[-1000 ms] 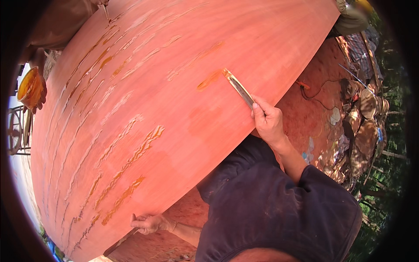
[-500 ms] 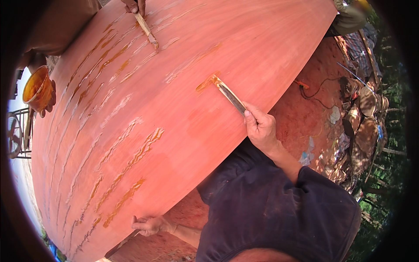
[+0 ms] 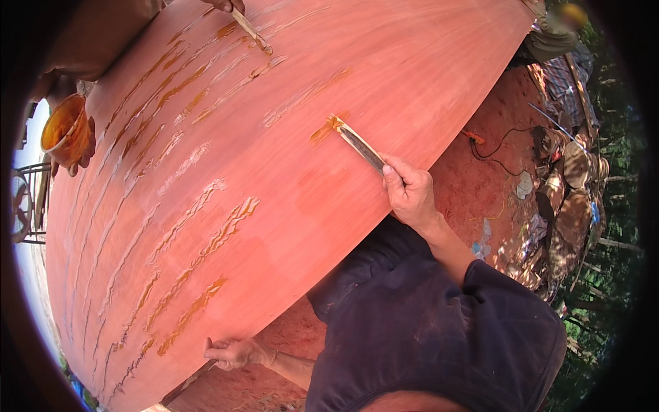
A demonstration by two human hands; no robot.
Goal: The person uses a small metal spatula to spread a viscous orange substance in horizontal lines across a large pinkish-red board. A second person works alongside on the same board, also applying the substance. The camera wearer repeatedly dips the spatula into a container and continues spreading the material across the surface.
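A large reddish veneer sheet fills the middle, crossed by wrinkled ridges and amber, glue-like streaks. My right hand is closed on a flat wooden stick. Its coated far tip touches the sheet at a short amber smear. At the sheet's near left edge is my left hand, fingers curled and thumb raised; what they grip, if anything, is hidden. At the top, another person's hand holds a second flat stick over the ridges.
The other person's second hand holds an amber-stained cup at the left. Reddish ground with a dark cord lies beyond the sheet's right edge. A heap of scraps stands farther right. At the upper right is part of another person.
The other person's stick has moved up and right, and their cup slightly right. My right hand's stick tip has shifted slightly at the amber smear. My left hand stays nearly in place.
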